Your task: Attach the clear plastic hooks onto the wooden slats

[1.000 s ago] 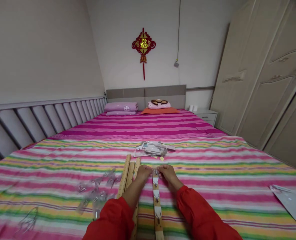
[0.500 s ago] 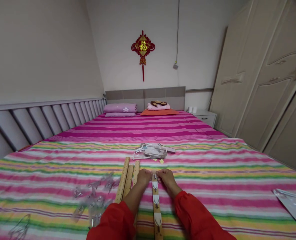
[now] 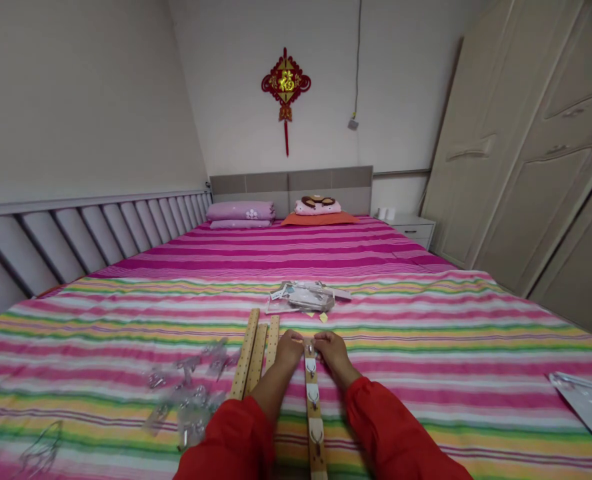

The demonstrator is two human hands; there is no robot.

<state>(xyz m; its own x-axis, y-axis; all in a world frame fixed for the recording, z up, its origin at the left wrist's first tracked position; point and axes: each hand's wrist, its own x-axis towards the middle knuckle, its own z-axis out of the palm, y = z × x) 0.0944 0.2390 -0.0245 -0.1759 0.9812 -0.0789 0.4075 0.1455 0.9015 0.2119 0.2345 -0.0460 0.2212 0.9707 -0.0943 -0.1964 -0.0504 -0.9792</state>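
Note:
A narrow wooden strip [image 3: 315,417] with several white hooks on it lies lengthwise on the striped bedspread [image 3: 426,347] in front of me. My left hand [image 3: 288,349] and my right hand [image 3: 329,350], both in red sleeves, are closed in a pinch at its far end, fingertips pressed around a small white hook [image 3: 309,347]. Three more perforated wooden strips [image 3: 256,353] lie side by side just left of my left wrist.
Clear plastic hook packets [image 3: 186,390] lie scattered to the left. A pile of opened wrappers [image 3: 306,297] sits beyond my hands. A grey bag [image 3: 589,407] lies at the right edge. Pillows [image 3: 241,212], a nightstand [image 3: 410,228] and a wardrobe [image 3: 531,147] stand beyond.
My hands stay pinched at the strip's far end; only the camera has bobbed slightly up and down.

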